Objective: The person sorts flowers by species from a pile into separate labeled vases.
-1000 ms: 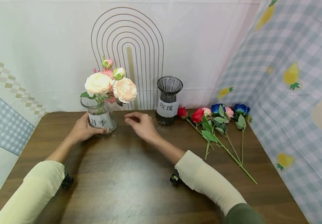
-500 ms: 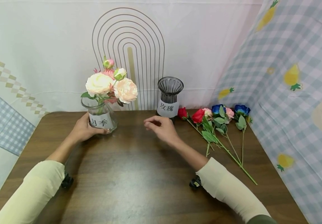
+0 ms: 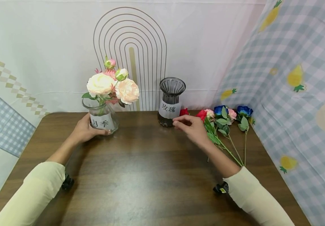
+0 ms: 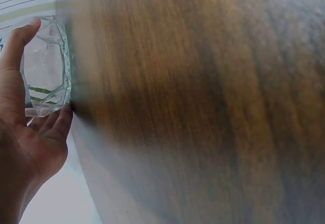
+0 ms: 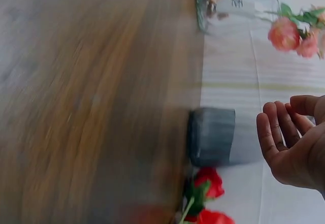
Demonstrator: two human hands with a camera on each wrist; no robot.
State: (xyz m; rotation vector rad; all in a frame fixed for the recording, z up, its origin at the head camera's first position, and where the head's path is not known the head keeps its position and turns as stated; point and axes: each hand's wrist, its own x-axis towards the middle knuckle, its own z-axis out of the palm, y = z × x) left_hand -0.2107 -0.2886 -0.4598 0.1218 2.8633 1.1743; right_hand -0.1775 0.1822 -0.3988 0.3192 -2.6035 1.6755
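Note:
My left hand (image 3: 84, 130) grips the lower part of a clear glass vase (image 3: 96, 110) with a white paper label, at the back left of the table. Cream, peach and pink flowers (image 3: 100, 84) stand in it. The left wrist view shows the thumb and fingers on either side of the glass base (image 4: 48, 66). My right hand (image 3: 193, 128), loosely curled around nothing, is in front of the dark grey vase (image 3: 171, 89) and overlaps the roses beside it in the head view. In the right wrist view the right hand (image 5: 294, 137) holds nothing.
Red roses (image 3: 201, 114), blue roses (image 3: 244, 110) and pink flowers (image 3: 231, 113) lie at the back right of the brown table (image 3: 140, 175), green stems toward the front. A white patterned cloth (image 3: 207, 40) hangs behind; a checked cloth (image 3: 301, 116) hangs at the right.
My right hand has moved right, from beside the clear vase past the front of the dark vase toward the roses. The left hand keeps its grip in the same place.

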